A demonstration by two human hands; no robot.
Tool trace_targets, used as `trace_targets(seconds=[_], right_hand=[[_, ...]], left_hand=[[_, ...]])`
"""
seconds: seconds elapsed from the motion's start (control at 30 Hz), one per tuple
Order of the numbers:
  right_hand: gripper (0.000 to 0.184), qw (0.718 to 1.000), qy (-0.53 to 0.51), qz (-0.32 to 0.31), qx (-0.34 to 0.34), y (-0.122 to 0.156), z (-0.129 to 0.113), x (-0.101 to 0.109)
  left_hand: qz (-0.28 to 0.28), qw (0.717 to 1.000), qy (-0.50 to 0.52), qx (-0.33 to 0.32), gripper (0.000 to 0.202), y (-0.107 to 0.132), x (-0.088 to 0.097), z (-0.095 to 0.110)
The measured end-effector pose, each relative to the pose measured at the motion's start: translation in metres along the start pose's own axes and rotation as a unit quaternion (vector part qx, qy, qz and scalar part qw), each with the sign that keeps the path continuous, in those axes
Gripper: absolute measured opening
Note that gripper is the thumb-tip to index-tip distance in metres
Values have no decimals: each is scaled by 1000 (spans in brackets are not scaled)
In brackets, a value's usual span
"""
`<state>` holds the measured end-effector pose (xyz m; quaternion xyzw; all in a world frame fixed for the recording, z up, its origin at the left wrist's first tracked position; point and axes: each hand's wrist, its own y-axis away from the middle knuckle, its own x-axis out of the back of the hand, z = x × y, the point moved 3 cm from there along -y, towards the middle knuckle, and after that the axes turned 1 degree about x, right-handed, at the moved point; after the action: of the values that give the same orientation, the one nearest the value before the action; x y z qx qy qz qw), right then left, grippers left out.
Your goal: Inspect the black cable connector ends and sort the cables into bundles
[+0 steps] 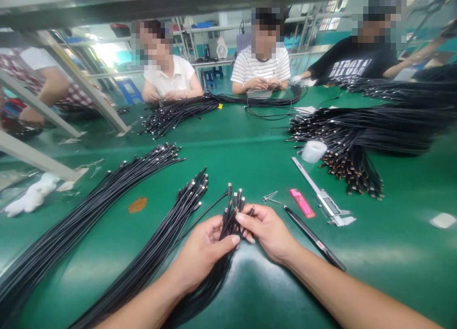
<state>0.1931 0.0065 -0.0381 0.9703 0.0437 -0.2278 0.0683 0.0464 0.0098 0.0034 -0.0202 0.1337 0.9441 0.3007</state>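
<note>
Left hand (202,255) and right hand (267,234) are working a bunch of black cables (230,226) just above the green desk (257,153), fingers (246,219) clamped on it, plug ends (235,198) poking up. Calipers (323,198) are lying off to the right.

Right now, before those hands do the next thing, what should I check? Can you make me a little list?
1. Left hand and right hand both on the cable bundle: ok, both grip it.
2. Plug ends showing above the hands: ok, they stick up.
3. Plugs undamaged: cannot tell, they are too small to see.
4. Caliper away from the hands: ok, it lies off to the right.
5. Left forearm off the cable pile: not ok, it lies across the pile.
6. Black pen away from the right forearm: cannot tell if they touch.
</note>
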Motion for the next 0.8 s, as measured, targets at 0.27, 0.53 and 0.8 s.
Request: trace_targets(seconds=[0.27, 0.53, 0.8], right_hand=[[42, 999, 11, 27, -12, 1, 1, 1], [44, 999, 20, 39, -27, 1, 2, 2], [34, 1000, -1, 6, 16, 0, -3, -1]], left_hand=[[36, 999, 24, -1, 30, 0, 1, 0], [69, 998, -8, 4, 31, 1, 7, -4], [31, 999, -17, 3, 28, 2, 4, -1]])
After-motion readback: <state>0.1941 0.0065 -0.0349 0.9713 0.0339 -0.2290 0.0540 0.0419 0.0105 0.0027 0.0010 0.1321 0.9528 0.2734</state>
